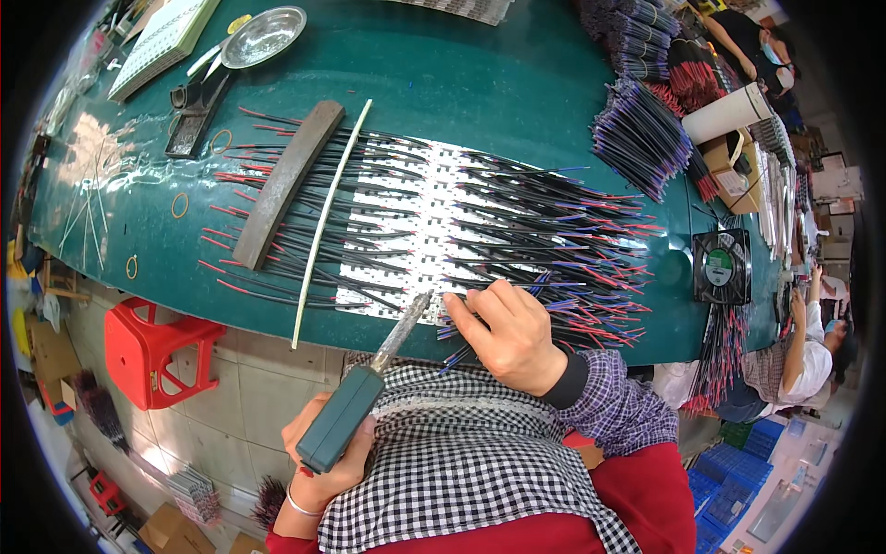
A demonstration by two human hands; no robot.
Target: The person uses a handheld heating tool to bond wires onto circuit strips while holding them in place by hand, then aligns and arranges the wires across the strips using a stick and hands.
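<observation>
My left hand point(334, 441) is wrapped round the boxy dark green handle of a soldering iron point(343, 417). Its metal barrel points up and right, with the tip at the near part of a white panel of small circuit boards point(430, 222). Close to that tip, my right hand point(510, 337) has its fingers curled together over the panel's near edge. Whatever they pinch is hidden. Black wires with red and blue ends point(572, 249) fan out on the panel's right side, and more black wires point(369, 235) run off to the left.
A dark metal bar point(289, 185) and a pale thin stick point(330, 217) lie across the left wires. Beyond are a metal dish point(264, 39) and a black tray point(189, 129). Wire bundles point(641, 138) and a fan point(723, 266) sit rightward. A red stool point(152, 355) stands left; co-workers are right.
</observation>
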